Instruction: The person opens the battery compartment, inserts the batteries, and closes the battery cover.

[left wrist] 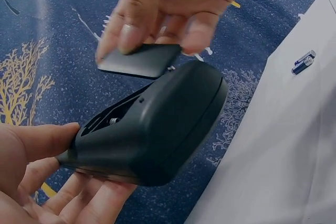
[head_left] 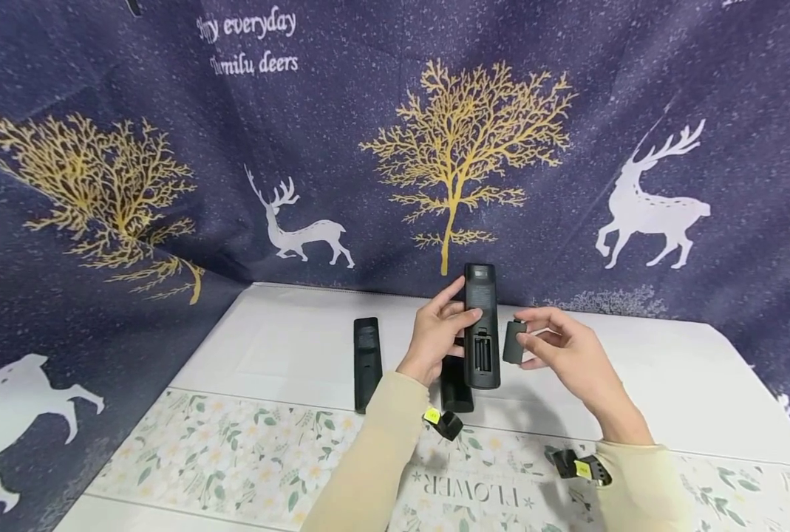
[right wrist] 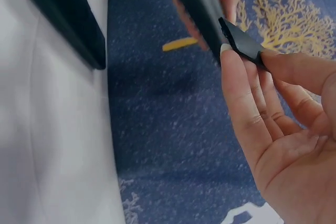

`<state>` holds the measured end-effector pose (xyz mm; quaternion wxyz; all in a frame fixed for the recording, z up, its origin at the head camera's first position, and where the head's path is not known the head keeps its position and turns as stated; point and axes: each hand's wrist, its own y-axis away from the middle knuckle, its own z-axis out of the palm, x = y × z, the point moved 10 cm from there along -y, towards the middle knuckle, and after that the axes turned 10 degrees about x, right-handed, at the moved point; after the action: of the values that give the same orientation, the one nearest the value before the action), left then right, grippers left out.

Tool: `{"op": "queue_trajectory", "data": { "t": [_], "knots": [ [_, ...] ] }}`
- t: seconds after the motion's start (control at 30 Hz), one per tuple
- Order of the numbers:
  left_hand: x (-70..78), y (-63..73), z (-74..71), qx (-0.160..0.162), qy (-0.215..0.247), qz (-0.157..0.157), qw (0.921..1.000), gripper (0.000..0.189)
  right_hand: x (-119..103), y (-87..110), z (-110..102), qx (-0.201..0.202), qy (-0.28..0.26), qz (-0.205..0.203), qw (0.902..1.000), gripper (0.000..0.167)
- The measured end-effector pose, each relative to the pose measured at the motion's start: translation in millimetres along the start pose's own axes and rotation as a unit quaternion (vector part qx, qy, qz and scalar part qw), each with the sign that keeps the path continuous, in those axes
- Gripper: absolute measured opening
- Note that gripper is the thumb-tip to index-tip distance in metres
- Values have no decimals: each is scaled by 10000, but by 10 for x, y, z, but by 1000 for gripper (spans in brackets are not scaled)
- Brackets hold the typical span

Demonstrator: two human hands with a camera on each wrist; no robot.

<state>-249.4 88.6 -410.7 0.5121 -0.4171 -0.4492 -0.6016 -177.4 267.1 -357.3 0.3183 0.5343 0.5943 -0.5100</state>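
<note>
In the head view my left hand (head_left: 433, 338) holds a black remote control (head_left: 479, 295) upright, its back turned towards me. Its battery compartment is uncovered, and dark batteries (head_left: 482, 355) lie inside. Just right of it, my right hand (head_left: 573, 358) pinches the loose battery cover (head_left: 513, 342) between thumb and fingers. Seen from the left wrist, the cover (left wrist: 140, 60) is tilted close above the compartment end, where a metal spring (left wrist: 113, 121) shows. The right wrist view has the cover (right wrist: 241, 41) beside the remote; whether they touch I cannot tell.
A second black remote (head_left: 366, 362) lies on the white table (head_left: 288, 332) at the left. Another dark remote (head_left: 457, 395) lies partly hidden beneath the left hand. Small batteries (left wrist: 303, 62) rest on the table in the left wrist view. A printed blue cloth (head_left: 341, 96) hangs behind.
</note>
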Motion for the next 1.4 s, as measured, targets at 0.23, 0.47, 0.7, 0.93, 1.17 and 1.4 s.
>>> {"op": "queue_trajectory", "data": {
  "t": [0.23,0.47,0.7,0.93,1.17,1.4],
  "knots": [
    [-10,-3,11,-31,33,-45,10000,64,271,-26,-33,-83,108,340,9993,35],
    [3,-14,-8,42,29,-78,10000,64,539,-32,66,-343,187,766,9963,36],
    [21,-10,-1,-23,17,-56,10000,64,733,-13,131,-560,212,997,9932,32],
    [8,1,-7,-18,23,-83,10000,64,880,31,183,-661,365,1286,9888,31],
    [-5,-3,-21,16,53,-94,9999,64,971,73,229,-900,395,1571,9827,32],
    [8,8,-5,-47,84,-113,9999,64,1063,65,233,-918,760,1536,9809,30]
  ]
}}
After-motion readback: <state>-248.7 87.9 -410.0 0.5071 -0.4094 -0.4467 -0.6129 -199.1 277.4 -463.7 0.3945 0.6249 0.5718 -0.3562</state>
